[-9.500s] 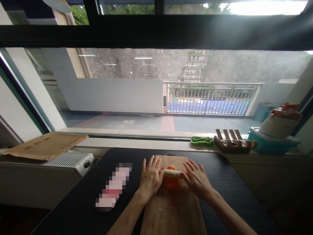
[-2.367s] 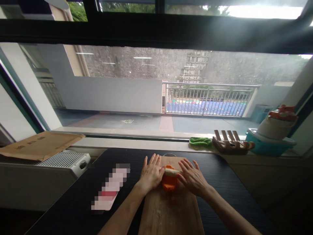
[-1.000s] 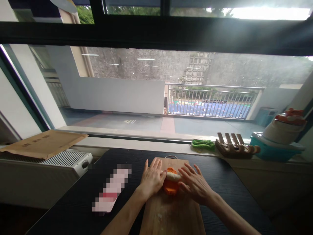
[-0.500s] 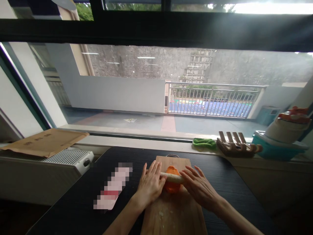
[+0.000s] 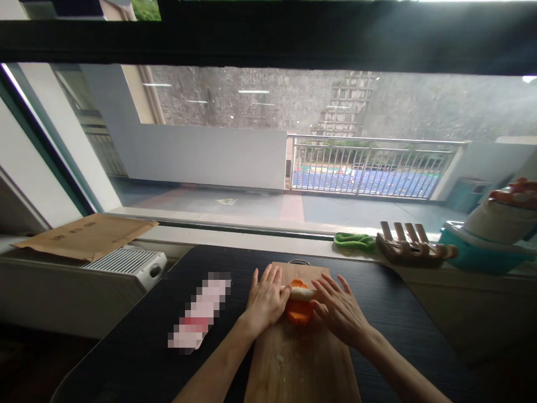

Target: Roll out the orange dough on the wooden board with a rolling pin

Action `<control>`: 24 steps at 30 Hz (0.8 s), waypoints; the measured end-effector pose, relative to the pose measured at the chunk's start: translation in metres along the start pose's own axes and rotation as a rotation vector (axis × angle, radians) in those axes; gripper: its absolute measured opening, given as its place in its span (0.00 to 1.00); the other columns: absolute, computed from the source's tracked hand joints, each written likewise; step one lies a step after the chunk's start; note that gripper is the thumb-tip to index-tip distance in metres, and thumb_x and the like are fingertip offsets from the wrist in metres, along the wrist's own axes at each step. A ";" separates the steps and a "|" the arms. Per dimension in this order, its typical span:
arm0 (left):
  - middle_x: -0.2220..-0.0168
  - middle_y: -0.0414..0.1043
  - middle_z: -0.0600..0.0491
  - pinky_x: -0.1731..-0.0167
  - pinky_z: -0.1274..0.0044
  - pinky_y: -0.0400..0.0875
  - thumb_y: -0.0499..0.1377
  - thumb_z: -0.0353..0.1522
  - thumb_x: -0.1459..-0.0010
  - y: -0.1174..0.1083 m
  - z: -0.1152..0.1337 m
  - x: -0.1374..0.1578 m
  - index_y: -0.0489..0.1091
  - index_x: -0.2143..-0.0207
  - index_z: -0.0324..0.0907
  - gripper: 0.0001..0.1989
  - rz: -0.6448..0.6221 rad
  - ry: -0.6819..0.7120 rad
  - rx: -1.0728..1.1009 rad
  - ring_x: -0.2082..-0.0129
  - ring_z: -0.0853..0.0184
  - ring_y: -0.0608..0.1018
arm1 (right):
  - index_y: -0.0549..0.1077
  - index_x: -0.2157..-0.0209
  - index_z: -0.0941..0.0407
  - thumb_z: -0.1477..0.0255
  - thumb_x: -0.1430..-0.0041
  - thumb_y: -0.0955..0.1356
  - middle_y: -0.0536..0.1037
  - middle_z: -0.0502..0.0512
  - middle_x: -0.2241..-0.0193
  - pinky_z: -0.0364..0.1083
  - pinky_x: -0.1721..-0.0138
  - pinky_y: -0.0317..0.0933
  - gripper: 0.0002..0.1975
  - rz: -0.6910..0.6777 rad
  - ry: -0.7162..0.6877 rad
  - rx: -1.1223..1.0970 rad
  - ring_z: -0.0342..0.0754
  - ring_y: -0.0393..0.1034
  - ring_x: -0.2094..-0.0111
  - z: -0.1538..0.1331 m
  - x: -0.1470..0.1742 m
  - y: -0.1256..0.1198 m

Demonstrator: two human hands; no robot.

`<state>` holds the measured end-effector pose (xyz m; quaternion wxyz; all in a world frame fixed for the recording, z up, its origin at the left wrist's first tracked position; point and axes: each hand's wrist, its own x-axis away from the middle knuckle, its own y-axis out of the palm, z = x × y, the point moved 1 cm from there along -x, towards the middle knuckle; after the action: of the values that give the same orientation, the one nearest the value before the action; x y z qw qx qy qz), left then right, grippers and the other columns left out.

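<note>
1. Left hand and right hand: each grip wide, fingers extended over the rolling pin.
2. The pin crosses flattened orange dough.
3. Dough lies on the wooden cutting board, atop the black bench.

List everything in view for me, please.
rolling pin: 1, pale, on flat piece
flat piece: 1, orange, on board
board: 1, brown, on table
table: 1, black, centre
pixelated item: 1, pink, on table
envelope: 1, brown, on slatted unit
slatted unit: 1, white, left
cloth: 1, green, sill
holder: 1, brown, sill
tub: 1, teal, sill
container: 1, white, on tub
railing: 1, silver, outside
window frame: 1, black, top
left hand: 1, pin's left
right hand: 1, pin's right
</note>
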<state>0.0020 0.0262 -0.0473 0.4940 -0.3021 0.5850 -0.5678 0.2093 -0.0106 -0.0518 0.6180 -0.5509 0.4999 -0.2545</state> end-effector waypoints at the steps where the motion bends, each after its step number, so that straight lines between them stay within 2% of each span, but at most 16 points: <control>1: 0.38 0.55 0.44 0.40 0.57 0.43 0.38 0.42 0.36 0.000 0.000 -0.004 0.56 0.40 0.36 0.29 0.002 -0.009 -0.001 0.37 0.57 0.54 | 0.65 0.46 0.55 0.61 0.36 0.58 0.69 0.57 0.46 0.62 0.40 0.39 0.21 -0.011 0.026 0.002 0.55 0.53 0.40 0.000 -0.003 -0.002; 3: 0.39 0.56 0.43 0.40 0.56 0.43 0.38 0.42 0.36 0.000 0.000 -0.006 0.57 0.41 0.35 0.29 0.003 -0.015 -0.002 0.37 0.57 0.55 | 0.65 0.46 0.55 0.60 0.36 0.57 0.69 0.58 0.46 0.62 0.40 0.40 0.22 -0.035 0.037 0.003 0.55 0.53 0.40 0.000 -0.005 -0.004; 8: 0.38 0.54 0.45 0.39 0.59 0.42 0.40 0.43 0.37 -0.001 0.001 0.008 0.54 0.39 0.36 0.29 -0.007 0.014 0.000 0.37 0.58 0.54 | 0.59 0.42 0.54 0.57 0.37 0.58 0.65 0.58 0.44 0.60 0.40 0.41 0.25 -0.053 -0.049 -0.013 0.54 0.54 0.41 -0.003 0.007 -0.004; 12: 0.39 0.56 0.44 0.40 0.56 0.42 0.38 0.42 0.36 -0.001 0.001 -0.006 0.55 0.40 0.36 0.28 -0.003 -0.003 -0.011 0.37 0.57 0.54 | 0.62 0.44 0.55 0.58 0.37 0.58 0.66 0.58 0.44 0.62 0.40 0.37 0.24 -0.082 0.029 -0.001 0.56 0.51 0.40 0.000 -0.005 -0.005; 15: 0.40 0.58 0.43 0.41 0.56 0.43 0.38 0.43 0.36 -0.002 0.001 -0.009 0.57 0.41 0.35 0.29 0.004 -0.002 -0.020 0.37 0.56 0.55 | 0.63 0.44 0.55 0.58 0.37 0.57 0.66 0.58 0.44 0.62 0.40 0.39 0.24 -0.109 0.056 0.000 0.56 0.52 0.40 0.000 -0.006 -0.006; 20: 0.39 0.56 0.46 0.40 0.59 0.44 0.40 0.43 0.37 -0.001 -0.001 0.012 0.54 0.39 0.37 0.29 0.002 0.039 -0.023 0.37 0.58 0.55 | 0.56 0.40 0.54 0.56 0.37 0.58 0.62 0.58 0.41 0.60 0.40 0.41 0.28 -0.089 -0.079 -0.019 0.54 0.52 0.40 -0.004 0.012 -0.005; 24: 0.39 0.57 0.44 0.40 0.56 0.43 0.38 0.43 0.36 0.000 -0.001 -0.007 0.56 0.40 0.37 0.29 0.011 0.011 -0.032 0.37 0.56 0.55 | 0.60 0.42 0.54 0.57 0.37 0.57 0.64 0.59 0.43 0.62 0.41 0.40 0.25 -0.098 0.017 0.002 0.56 0.51 0.39 0.002 -0.008 -0.006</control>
<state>0.0036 0.0329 -0.0457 0.4889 -0.3035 0.5987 -0.5572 0.2099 -0.0041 -0.0439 0.6011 -0.5718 0.4774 -0.2896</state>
